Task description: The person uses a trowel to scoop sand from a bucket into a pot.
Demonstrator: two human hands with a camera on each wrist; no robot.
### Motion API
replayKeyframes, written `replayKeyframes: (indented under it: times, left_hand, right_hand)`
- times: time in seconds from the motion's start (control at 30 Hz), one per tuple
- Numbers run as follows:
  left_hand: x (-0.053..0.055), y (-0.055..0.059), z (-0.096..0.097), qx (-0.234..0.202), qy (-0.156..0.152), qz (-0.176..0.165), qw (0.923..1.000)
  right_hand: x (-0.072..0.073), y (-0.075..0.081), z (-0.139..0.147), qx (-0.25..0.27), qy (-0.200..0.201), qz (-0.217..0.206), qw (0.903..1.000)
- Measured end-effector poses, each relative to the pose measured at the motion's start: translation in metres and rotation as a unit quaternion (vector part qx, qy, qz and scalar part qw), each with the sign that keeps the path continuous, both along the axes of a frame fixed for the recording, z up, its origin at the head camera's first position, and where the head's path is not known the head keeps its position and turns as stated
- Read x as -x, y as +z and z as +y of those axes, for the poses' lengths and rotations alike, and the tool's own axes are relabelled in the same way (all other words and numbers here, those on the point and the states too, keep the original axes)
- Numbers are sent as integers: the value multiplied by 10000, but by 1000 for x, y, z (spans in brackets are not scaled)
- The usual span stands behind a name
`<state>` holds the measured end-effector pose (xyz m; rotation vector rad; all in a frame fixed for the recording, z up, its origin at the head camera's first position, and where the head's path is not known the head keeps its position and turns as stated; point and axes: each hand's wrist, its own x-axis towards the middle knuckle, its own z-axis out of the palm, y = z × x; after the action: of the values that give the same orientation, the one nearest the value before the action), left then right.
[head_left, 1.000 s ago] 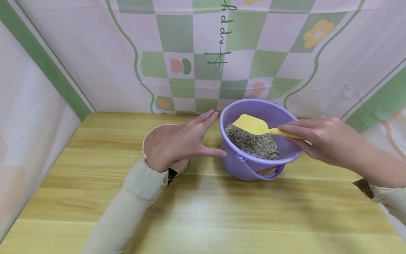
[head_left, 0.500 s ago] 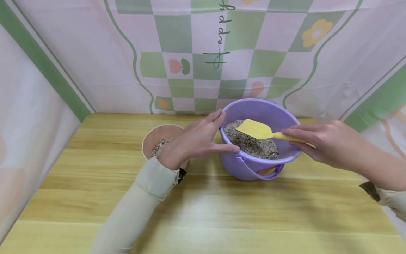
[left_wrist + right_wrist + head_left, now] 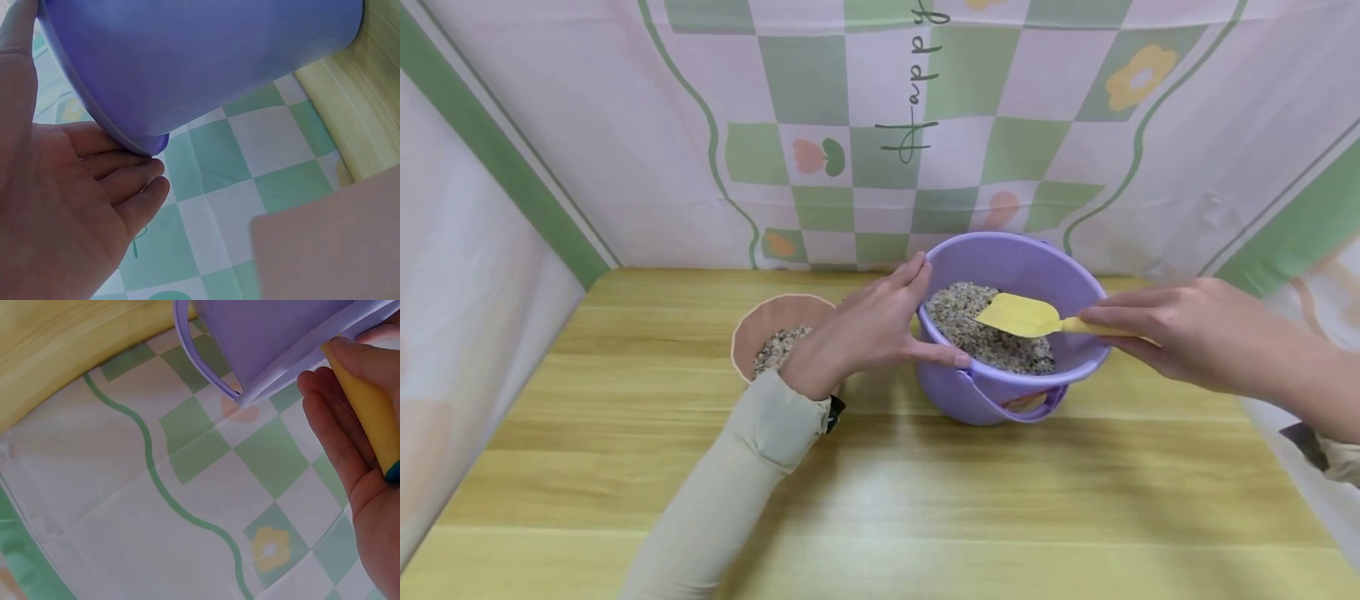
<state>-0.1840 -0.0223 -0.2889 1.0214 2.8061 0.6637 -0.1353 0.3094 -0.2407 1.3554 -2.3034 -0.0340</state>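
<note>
Reading "Happy" on backdrop [image 3: 917, 83], purple bucket [image 3: 1000, 392]

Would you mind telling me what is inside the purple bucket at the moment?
The purple bucket holds grey-brown gravel, with the blade of a yellow scoop over it. The scoop and the near wall hide some gravel; its depth cannot be seen.

A wooden desk [image 3: 970, 500] stands before a pink and green checkered backdrop [image 3: 820, 92] with flowers printed on it.
</note>
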Motion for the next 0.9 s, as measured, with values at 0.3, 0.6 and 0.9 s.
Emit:
replayKeyframes:
  times: [0.3,0.6,0.9]
  left_hand:
    - [0,1,0,-45,10,16,10000]
    - [0,-1,-1,-109,-15,16,9999]
    - [0,-2,-1,-248,-75,-98,9996]
  right_hand:
    - [3,10,2,-249,-59,-227,9994]
    - [12,23,-5,-722,-137,-669,9950]
    - [12,30,-15,-1062,-462,-968,9885]
